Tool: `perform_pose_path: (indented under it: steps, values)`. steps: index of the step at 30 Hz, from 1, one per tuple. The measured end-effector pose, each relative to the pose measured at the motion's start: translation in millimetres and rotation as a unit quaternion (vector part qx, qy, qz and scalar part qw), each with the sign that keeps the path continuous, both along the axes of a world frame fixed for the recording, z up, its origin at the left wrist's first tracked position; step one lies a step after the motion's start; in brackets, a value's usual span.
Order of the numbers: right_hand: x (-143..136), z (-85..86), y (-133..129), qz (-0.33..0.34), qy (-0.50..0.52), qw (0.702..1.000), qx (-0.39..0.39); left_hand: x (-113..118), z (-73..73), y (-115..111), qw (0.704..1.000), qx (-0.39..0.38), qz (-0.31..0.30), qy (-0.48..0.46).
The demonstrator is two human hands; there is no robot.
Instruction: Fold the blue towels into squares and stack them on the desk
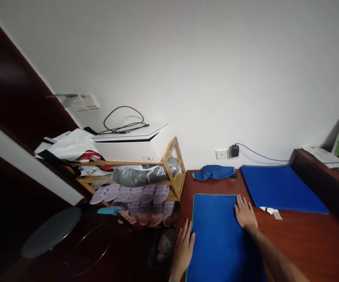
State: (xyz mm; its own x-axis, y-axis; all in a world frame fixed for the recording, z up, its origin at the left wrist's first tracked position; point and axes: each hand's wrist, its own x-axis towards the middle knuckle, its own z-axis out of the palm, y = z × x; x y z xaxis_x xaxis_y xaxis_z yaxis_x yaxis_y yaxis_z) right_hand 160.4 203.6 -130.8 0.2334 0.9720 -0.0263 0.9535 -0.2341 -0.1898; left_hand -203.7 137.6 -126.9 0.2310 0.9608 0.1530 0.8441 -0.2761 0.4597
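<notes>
A blue cloth with green edging (216, 235) lies flat on the reddish-brown table (292, 239). My left hand (183, 246) rests at its left edge, fingers stretched out and pointing away from me. On the cloth's upper right edge lies my right hand (245, 212), palm down with its fingers extended. Neither hand grips anything. Behind the cloth, near the wall, is a bunched blue cloth (214, 172). To the right sits a flat blue folded piece (281, 188) with white tags (271, 210) at its near edge.
A wooden rack (173, 172) at the left holds a white box (131, 149), bags and several pairs of slippers (136, 196). A round stool (51, 232) stands lower left. A black plug (235, 150) sits in the wall socket. A raised shelf (313, 168) borders the table's right side.
</notes>
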Motion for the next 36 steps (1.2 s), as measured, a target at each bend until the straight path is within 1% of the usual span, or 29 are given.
perform_pose_path:
  steps: [2, 3, 5, 8, 10, 12, 15, 17, 18, 20, 21, 23, 24, 25, 26, 27, 28, 29, 30, 31, 33, 34, 35, 36]
  values:
    - [0, -3.0, 0, 0.000, 0.003, 1.000, 0.005, -14, -5.3, -41, 1.000, 0.013, -0.003, 0.019]
    - [0, -3.6, 1, -0.001, 0.004, 1.000, 0.007, -18, -4.8, -56, 0.999, 0.021, -0.010, 0.033]
    - [-1, -2.6, 1, -0.004, 0.004, 1.000, 0.001, -19, 2.0, -73, 0.997, 0.036, -0.026, 0.063]
    - [-1, 2.8, -1, -0.006, 0.005, 1.000, -0.026, -12, 17.2, -75, 0.994, 0.049, -0.038, 0.093]
    - [-1, 7.1, -5, -0.006, 0.006, 0.999, -0.040, -9, 23.0, -72, 0.993, 0.049, -0.039, 0.101]
    - [0, 10.5, -13, -0.010, 0.007, 0.999, -0.047, -8, 22.6, -70, 0.993, 0.043, -0.039, 0.107]
    - [2, 13.5, -32, -0.028, 0.007, 0.998, -0.058, -12, 15.5, -69, 0.991, 0.033, -0.043, 0.124]
    - [4, 15.7, -48, -0.042, 0.006, 0.997, -0.066, -20, 13.5, -64, 0.987, 0.029, -0.065, 0.143]
    - [6, 17.2, -56, -0.049, 0.005, 0.996, -0.071, -25, 15.2, -58, 0.984, 0.025, -0.084, 0.155]
    - [11, 21.4, -75, -0.061, 0.002, 0.994, -0.086, -37, 26.2, -39, 0.975, 0.013, -0.126, 0.183]
    - [15, 23.8, -85, -0.065, -0.002, 0.993, -0.094, -41, 35.7, -28, 0.970, 0.009, -0.138, 0.198]
    - [24, 27.5, -108, -0.069, -0.010, 0.992, -0.106, -42, 60.2, -7, 0.966, 0.015, -0.130, 0.222]
    - [29, 28.2, -121, -0.068, -0.016, 0.992, -0.106, -38, 73.2, 0, 0.967, 0.031, -0.113, 0.225]
    - [34, 27.7, -135, -0.062, -0.024, 0.993, -0.098, -29, 84.8, 1, 0.970, 0.053, -0.092, 0.219]
    - [40, 26.0, -151, -0.055, -0.035, 0.994, -0.085, -16, 93.3, -2, 0.973, 0.077, -0.074, 0.204]
    - [45, 22.9, -166, -0.047, -0.047, 0.995, -0.068, 0, 97.2, -13, 0.976, 0.097, -0.064, 0.183]
    - [51, 18.9, -182, -0.041, -0.061, 0.996, -0.046, 20, 95.0, -29, 0.979, 0.115, -0.062, 0.158]
    - [56, 14.2, -198, -0.037, -0.073, 0.996, -0.023, 41, 86.2, -51, 0.981, 0.118, -0.069, 0.135]
    - [60, 9.5, -213, -0.036, -0.084, 0.996, 0.002, 63, 71.1, -76, 0.982, 0.116, -0.087, 0.117]
    - [65, 5.3, -227, -0.037, -0.092, 0.995, 0.026, 84, 50.8, -103, 0.982, 0.114, -0.106, 0.104]
    - [71, 0.3, -250, -0.035, -0.104, 0.991, 0.072, 118, 2.6, -153, 0.981, 0.104, -0.135, 0.092]
    - [74, 0.1, -260, -0.032, -0.106, 0.990, 0.089, 130, -20.3, -172, 0.981, 0.093, -0.141, 0.096]
    - [76, 1.4, -267, -0.029, -0.105, 0.989, 0.101, 139, -39.7, -187, 0.983, 0.083, -0.129, 0.105]
    - [78, 3.9, -273, -0.026, -0.102, 0.989, 0.107, 145, -54.2, -196, 0.984, 0.083, -0.114, 0.112]
